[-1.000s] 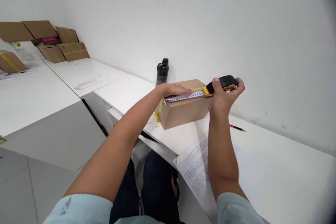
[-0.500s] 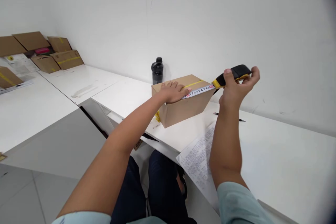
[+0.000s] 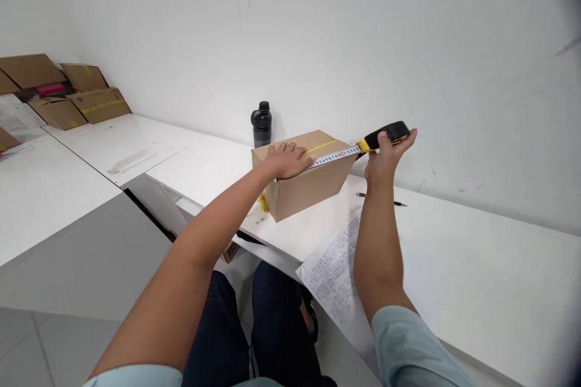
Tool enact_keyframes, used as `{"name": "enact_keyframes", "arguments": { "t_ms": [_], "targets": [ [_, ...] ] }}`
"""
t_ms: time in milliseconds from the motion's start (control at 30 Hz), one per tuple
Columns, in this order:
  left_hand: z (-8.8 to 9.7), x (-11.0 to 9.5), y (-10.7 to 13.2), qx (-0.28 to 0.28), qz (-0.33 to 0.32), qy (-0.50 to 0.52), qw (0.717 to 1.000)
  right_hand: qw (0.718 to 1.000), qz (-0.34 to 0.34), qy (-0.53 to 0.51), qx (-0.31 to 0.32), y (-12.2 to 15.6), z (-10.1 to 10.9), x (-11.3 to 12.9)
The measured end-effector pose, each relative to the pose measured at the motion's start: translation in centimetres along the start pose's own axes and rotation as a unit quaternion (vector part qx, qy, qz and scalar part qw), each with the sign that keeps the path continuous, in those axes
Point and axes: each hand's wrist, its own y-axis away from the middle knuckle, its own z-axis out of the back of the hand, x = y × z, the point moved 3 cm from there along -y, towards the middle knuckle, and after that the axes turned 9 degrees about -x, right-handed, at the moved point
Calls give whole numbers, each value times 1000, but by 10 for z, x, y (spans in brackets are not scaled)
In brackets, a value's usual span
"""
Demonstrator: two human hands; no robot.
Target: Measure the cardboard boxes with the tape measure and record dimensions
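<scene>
A closed brown cardboard box (image 3: 304, 190) with yellow tape stands on the white table (image 3: 476, 272). My left hand (image 3: 285, 160) lies on the box's top near edge, fingers pressed over the end of a white measuring tape blade (image 3: 333, 156). The blade runs right along that edge to a black and yellow tape measure case (image 3: 384, 135), which my right hand (image 3: 385, 160) grips just past the box's right corner, a little above the table.
A black bottle (image 3: 262, 124) stands behind the box by the wall. A pen (image 3: 380, 199) and a printed sheet (image 3: 336, 275) lie on the table near my right arm. Several cardboard boxes (image 3: 72, 97) sit on the far left tables.
My left hand slid right along the box's top edge, then stayed. My right hand pulled the case out to the right and up, then came down and back toward the box's corner.
</scene>
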Motion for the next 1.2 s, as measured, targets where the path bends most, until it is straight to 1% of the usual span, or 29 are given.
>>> {"name": "enact_keyframes", "arguments": {
  "t_ms": [100,167,233,400,500,567,667,733,900,1000,1067,1133,1200],
  "targets": [
    [0,1,-1,-6,10,0,1000,1000,-5,-11,-29,4,-4,-5],
    [-1,2,-2,-9,14,3,1000,999,15,5,-52,9,-7,-7],
    [-2,3,-3,-10,14,6,1000,998,36,17,-56,13,-10,-8],
    [-3,4,-4,-8,13,18,1000,999,41,17,-31,12,-6,-11],
    [-2,3,-4,-11,10,20,1000,999,49,10,9,8,-2,-10],
    [-1,2,-3,-13,12,19,1000,999,36,15,26,5,0,-9],
    [0,1,-2,-14,18,17,1000,999,-19,24,24,1,4,-10],
    [0,2,-3,-14,20,19,1000,999,-35,29,29,-2,6,-11],
    [-1,5,-5,-26,18,27,999,999,-2,40,22,-3,10,-8],
    [0,8,-4,-31,19,30,999,999,15,31,12,2,11,7],
    [4,9,-1,-25,16,49,998,999,39,20,2,8,12,27],
    [12,13,1,0,29,118,993,997,77,13,-8,17,13,52],
    [22,19,0,30,68,225,972,993,119,4,-24,29,14,78]
  ]
}}
